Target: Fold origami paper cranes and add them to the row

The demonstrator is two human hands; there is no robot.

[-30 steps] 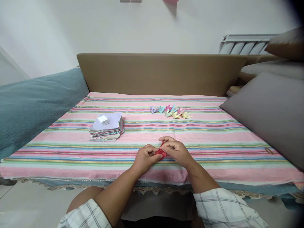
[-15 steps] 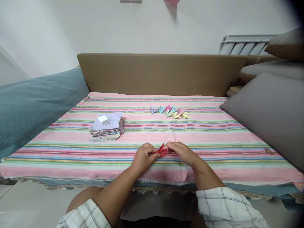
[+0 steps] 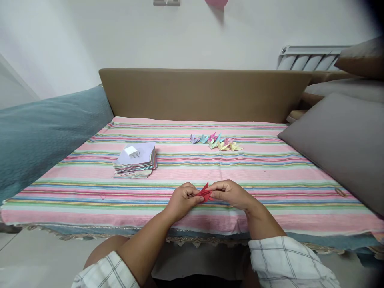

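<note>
Between my two hands is a red origami crane [image 3: 205, 193], held just above the striped cloth, one pointed tip sticking up. My left hand [image 3: 184, 200] is closed on its left side, thumb in front. From the right, my right hand [image 3: 231, 195] pinches the paper between thumb and fingers, hiding part of that side. Farther back, several small folded paper cranes [image 3: 213, 141] in purple, blue, pink, green and yellow lie in a cluster. To the left stands a stack of square paper sheets [image 3: 135, 162] with a small white object [image 3: 131, 151] on top.
The striped cloth [image 3: 90, 172] covers the seat, with a brown backrest [image 3: 192, 94] behind. A blue-green covered armrest [image 3: 54, 128] bounds the left; grey cushions [image 3: 342, 140] are piled on the right. A small brown item [image 3: 340, 192] lies near the cushion.
My right thumb and fingers have come down and closed on the right side of the red crane. The left hand keeps its hold. The view has shifted slightly.
</note>
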